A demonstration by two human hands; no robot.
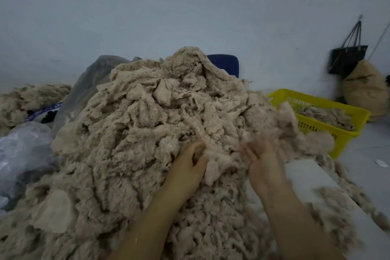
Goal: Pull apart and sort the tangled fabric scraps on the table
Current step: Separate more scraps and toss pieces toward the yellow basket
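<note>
Pale wall (190, 6) behind; your scrap pile (147, 133) looks light, soft, clingy. Your left hand (190, 162) pinches a loose flap (214, 168) at its near edge, so grip there; your right hand (261, 160) is blurred, hold unclear.

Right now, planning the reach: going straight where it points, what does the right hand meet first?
The right hand likely meets the scrap pile at once; blur hides contact.

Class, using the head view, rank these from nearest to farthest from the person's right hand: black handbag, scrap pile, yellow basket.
1. scrap pile, touching the right hand.
2. yellow basket, to the right beyond the pile.
3. black handbag, hanging on the far-right wall.
</note>
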